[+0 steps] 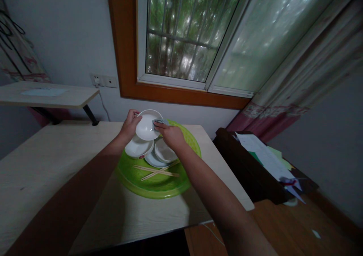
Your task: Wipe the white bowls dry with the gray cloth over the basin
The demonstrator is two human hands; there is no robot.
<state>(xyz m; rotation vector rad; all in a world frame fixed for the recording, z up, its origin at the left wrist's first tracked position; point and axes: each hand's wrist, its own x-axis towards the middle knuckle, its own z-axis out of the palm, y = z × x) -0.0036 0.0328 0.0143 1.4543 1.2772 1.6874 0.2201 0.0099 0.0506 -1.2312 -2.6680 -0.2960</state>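
My left hand (131, 124) grips the rim of a white bowl (146, 126), which is tilted toward me above a green tray (159, 191). Pressed against the right side of that bowl is a greyish cloth (162, 121), held under the fingers of my right hand (171, 134). Below, another white bowl (138, 147) rests on the left of the tray. A smaller white bowl (165, 152) sits on a pale plate (154, 160), partly behind my right wrist. Wooden chopsticks (155, 170) lie crossed at the front of the tray.
The tray stands on a light wooden table (96, 150). A raised shelf (48, 93) is at the left, near a wall socket (103, 80). Behind is a barred window (184, 33). A dark cabinet (241, 161) with papers (263, 154) stands to the right.
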